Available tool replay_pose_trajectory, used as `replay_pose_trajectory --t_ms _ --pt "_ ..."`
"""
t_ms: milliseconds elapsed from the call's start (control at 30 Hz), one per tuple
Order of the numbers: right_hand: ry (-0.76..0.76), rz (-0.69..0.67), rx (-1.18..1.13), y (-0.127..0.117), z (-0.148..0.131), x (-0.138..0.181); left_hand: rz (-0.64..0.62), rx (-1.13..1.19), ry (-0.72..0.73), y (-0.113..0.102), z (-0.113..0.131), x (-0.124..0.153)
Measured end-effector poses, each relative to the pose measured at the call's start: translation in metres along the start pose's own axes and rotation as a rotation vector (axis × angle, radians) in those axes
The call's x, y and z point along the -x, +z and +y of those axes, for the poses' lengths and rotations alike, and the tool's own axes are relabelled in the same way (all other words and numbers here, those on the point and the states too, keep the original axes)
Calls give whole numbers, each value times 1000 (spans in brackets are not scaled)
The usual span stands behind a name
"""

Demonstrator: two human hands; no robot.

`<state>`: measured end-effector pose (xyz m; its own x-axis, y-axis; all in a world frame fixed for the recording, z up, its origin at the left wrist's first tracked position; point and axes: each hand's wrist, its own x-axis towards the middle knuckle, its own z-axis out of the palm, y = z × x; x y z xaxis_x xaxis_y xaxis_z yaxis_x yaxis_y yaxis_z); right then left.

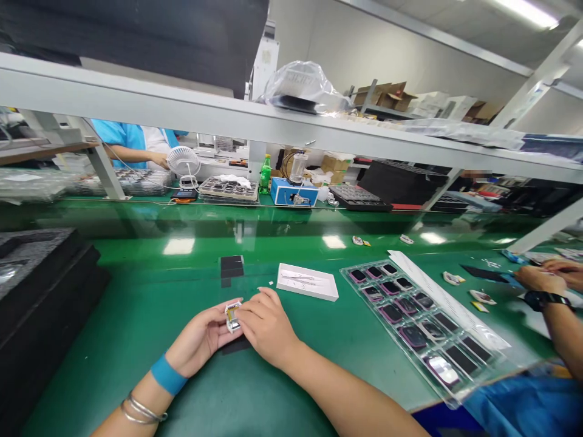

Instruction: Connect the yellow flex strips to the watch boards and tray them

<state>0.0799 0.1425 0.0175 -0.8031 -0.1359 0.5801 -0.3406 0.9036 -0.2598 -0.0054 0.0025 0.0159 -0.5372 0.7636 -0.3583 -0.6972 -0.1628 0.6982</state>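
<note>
My left hand holds a small white watch case, open side up, with yellow and silvery parts inside. From the right, my right hand has its fingers closed at the case's edge; its thumb is hidden. Below the hands, a dark flat piece lies partly covered on the green bench. Just beyond them are black sheets and a tiny white piece. A shallow white box holds tweezers and small bits.
On the right, a clear tray holds dark watch screens, beside a long white paper strip. A co-worker's hands are at far right, near loose white cases. Black foam stands left. A shelf beam crosses above.
</note>
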Motion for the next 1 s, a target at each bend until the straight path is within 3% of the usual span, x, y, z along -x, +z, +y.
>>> replay_pose_trajectory --t_ms 200,400,500,700,833,933,1000 --pt "49 -40 -80 2 5 -1 6 -75 52 -3 -1 -3" --pt "306 -61 -511 10 14 1 -70 -192 170 -6 -5 -5" --pt "328 -63 -608 17 21 3 -5 -232 251 -3 -10 -8" --pt "415 51 -537 27 42 2 211 -273 530 5 -2 -12" --pt "560 110 -564 23 53 1 222 -214 620 13 15 40" --pt "621 109 -604 22 57 0 39 -111 565 14 24 113" --pt "638 101 -618 22 57 0 84 -174 593 8 32 165"
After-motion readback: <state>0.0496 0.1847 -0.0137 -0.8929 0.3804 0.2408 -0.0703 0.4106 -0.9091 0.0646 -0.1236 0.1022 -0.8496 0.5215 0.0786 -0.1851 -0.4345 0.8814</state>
